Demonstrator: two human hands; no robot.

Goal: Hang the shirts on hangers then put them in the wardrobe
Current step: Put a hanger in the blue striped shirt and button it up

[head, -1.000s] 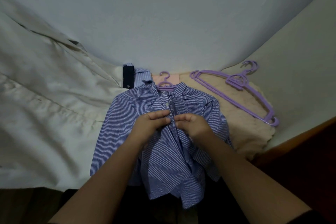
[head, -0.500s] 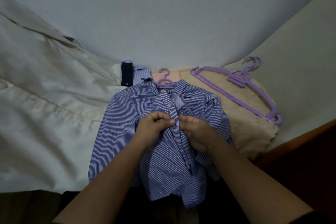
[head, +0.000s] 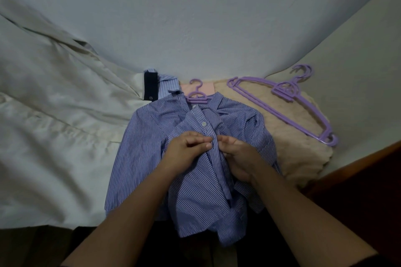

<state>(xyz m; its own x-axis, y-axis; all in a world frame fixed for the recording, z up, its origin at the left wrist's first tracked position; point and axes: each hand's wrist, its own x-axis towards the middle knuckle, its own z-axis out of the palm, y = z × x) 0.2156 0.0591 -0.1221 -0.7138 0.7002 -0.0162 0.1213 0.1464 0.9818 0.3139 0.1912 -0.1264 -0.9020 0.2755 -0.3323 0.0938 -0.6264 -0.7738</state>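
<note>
A blue striped shirt [head: 147, 149] lies front-up on the bed, with a purple hanger [head: 196, 95] inside its collar and the hook sticking out at the top. My left hand [head: 184, 154] pinches the left edge of the shirt's front opening just below a white button. My right hand [head: 238, 158] pinches the right edge of that opening against it. Both hands meet at the shirt's middle. Two spare purple hangers [head: 288, 102] lie stacked to the right on a beige garment [head: 303, 156].
A cream garment [head: 54, 136] spreads over the bed's left half. Behind the striped shirt lie a light blue shirt with a dark strap [head: 150, 86] and a pink cloth [head: 207, 88]. A pale wall rises behind. A wooden bed edge [head: 358, 165] runs at the right.
Both hands have shifted slightly down the shirt's front opening, still pinching its two edges together. The shirt and hangers lie where they were.
</note>
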